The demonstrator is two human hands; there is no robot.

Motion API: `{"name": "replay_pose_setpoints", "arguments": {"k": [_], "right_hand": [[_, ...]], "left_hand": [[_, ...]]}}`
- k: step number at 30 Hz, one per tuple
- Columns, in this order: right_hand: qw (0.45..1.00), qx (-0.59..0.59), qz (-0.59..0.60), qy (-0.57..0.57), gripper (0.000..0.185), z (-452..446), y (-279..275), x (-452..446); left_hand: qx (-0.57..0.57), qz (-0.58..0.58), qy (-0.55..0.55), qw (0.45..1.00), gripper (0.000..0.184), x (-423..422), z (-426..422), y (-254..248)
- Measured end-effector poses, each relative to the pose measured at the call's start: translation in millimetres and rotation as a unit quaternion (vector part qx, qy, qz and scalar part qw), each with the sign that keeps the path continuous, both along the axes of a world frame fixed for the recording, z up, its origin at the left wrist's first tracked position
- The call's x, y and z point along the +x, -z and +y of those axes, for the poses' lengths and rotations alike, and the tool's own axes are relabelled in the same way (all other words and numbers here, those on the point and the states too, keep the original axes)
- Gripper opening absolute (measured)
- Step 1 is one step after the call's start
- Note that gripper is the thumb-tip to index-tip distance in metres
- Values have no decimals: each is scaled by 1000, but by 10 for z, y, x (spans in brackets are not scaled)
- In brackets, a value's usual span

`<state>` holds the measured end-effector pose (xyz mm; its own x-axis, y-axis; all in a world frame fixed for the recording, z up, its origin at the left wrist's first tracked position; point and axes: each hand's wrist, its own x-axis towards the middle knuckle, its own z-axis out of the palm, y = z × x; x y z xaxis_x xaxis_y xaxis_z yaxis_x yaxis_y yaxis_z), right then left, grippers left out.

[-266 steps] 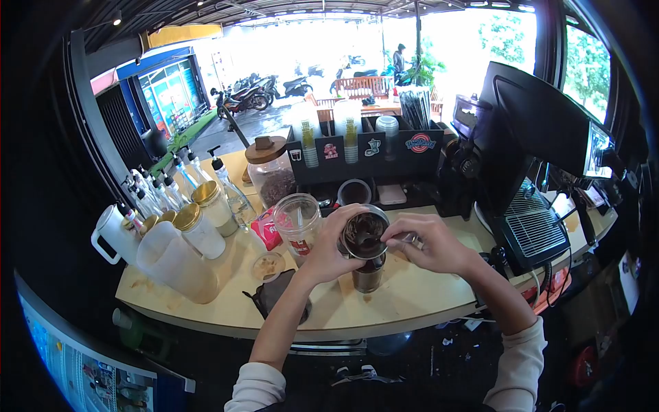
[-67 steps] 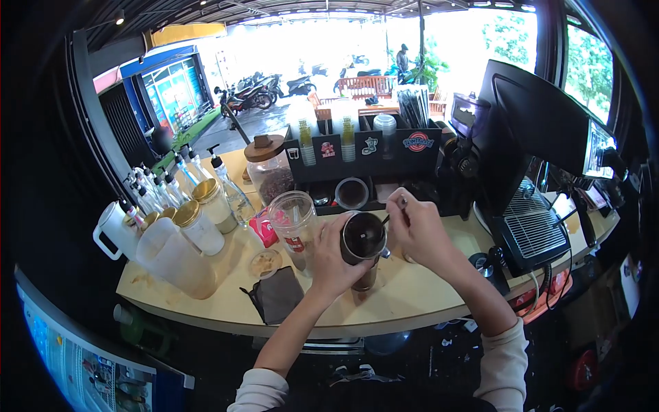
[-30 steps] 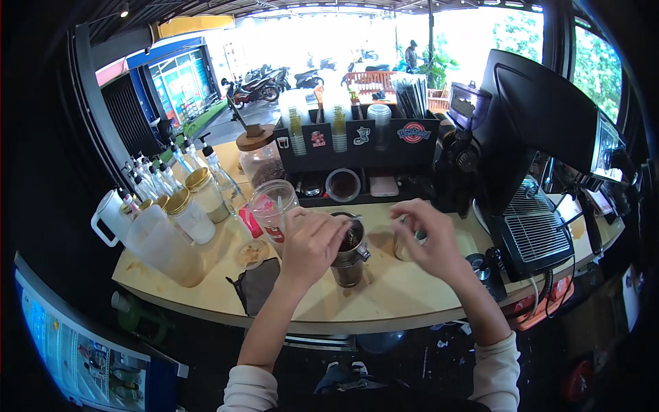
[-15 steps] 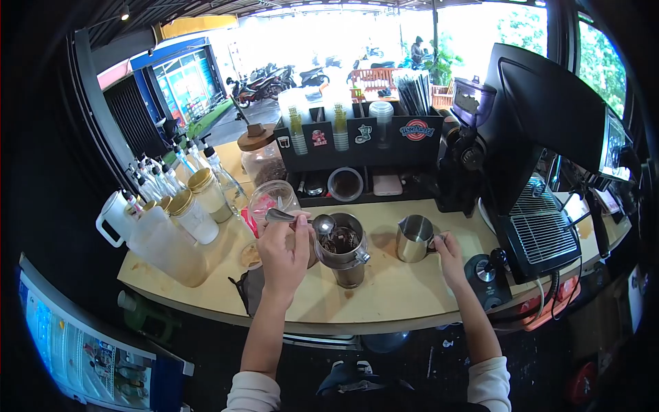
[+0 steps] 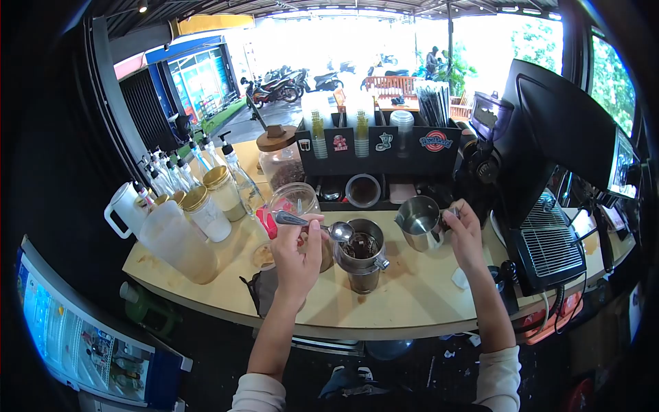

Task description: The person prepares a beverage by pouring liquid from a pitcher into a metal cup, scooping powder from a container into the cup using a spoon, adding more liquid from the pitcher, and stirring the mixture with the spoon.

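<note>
My left hand (image 5: 296, 264) grips a metal spoon (image 5: 341, 231) by its handle, and the bowl of the spoon hovers at the left rim of a steel pot (image 5: 362, 280). Dark brown stuff, too unclear to name, sits inside that pot. To the right, my right hand (image 5: 465, 237) is closed round the handle of a steel milk pitcher (image 5: 420, 230), held up and a little tilted above the table. A clear open jar (image 5: 295, 199) and a pink-red packet (image 5: 266, 221) are just behind my left hand.
Pump bottles (image 5: 240, 168), gold-lidded jars (image 5: 198, 206) and a frosted jug (image 5: 180, 246) crowd the left side. A black organiser (image 5: 384, 152) with stacked cups stands behind. A coffee grinder (image 5: 480, 161) and an espresso machine (image 5: 549, 237) occupy the right. A dark cloth (image 5: 261, 292) lies near the front edge.
My right hand has raised the milk pitcher off the tabletop and tilted it slightly. My left hand still holds the spoon by the pot. The whole view has shifted a little.
</note>
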<state>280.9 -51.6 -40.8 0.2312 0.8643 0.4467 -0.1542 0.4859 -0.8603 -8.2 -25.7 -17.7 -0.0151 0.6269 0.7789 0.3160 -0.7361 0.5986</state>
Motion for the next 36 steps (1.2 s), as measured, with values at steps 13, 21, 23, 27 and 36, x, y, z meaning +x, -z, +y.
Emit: {"name": "replay_pose_setpoints", "arguments": {"k": [13, 21, 23, 27, 36], "right_hand": [[990, 5, -129, -51, 22, 88, -737, -415], [974, 23, -224, -33, 24, 190, -826, -480], [968, 14, -247, -26, 23, 193, -840, -495], [968, 5, -250, -28, 23, 188, -862, -522], [958, 13, -286, -35, 22, 131, -920, -541]], "left_hand": [[23, 43, 33, 998, 16, 25, 118, 80], [35, 83, 27, 996, 16, 11, 159, 81], [33, 81, 28, 996, 16, 12, 160, 67], [40, 72, 30, 996, 16, 18, 181, 68], [47, 72, 36, 996, 16, 18, 214, 96]]}}
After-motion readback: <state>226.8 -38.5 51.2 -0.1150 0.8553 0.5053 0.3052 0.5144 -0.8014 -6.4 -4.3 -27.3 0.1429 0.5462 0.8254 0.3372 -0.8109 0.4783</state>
